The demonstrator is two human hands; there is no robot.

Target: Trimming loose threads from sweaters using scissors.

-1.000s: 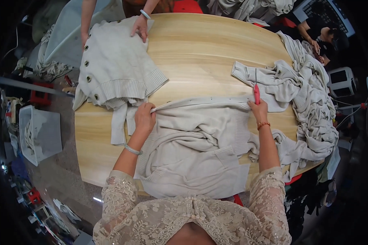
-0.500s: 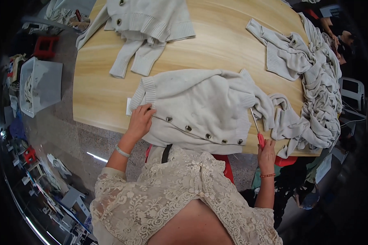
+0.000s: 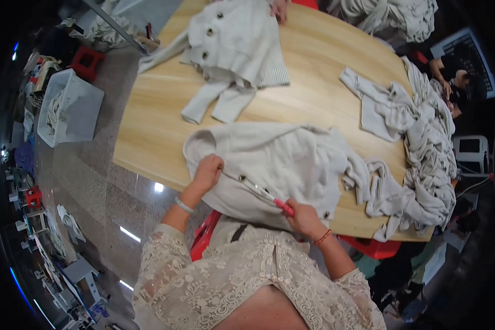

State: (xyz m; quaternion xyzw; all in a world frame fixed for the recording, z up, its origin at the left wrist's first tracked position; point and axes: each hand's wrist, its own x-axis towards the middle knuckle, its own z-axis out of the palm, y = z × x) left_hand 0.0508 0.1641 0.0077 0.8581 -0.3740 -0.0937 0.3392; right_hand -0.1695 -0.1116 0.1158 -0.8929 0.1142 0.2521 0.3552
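A cream knitted cardigan (image 3: 280,165) with buttons lies across the near edge of the wooden table (image 3: 313,93), part of it hanging over the edge toward me. My left hand (image 3: 208,171) grips its buttoned edge near the collar. My right hand (image 3: 302,219) holds a small red-handled tool (image 3: 275,201), its thin metal tip lying along the buttoned edge between my hands.
A second cream cardigan (image 3: 231,44) lies at the far side with another person's hand (image 3: 280,8) on it. A heap of cream knitwear (image 3: 423,154) fills the right side. A grey plastic bin (image 3: 69,107) stands on the floor left, and a red stool (image 3: 209,234) is under me.
The cardigan has been pulled toward me over the table edge. My right hand moved from its right side to the buttoned edge, closer to my left hand.
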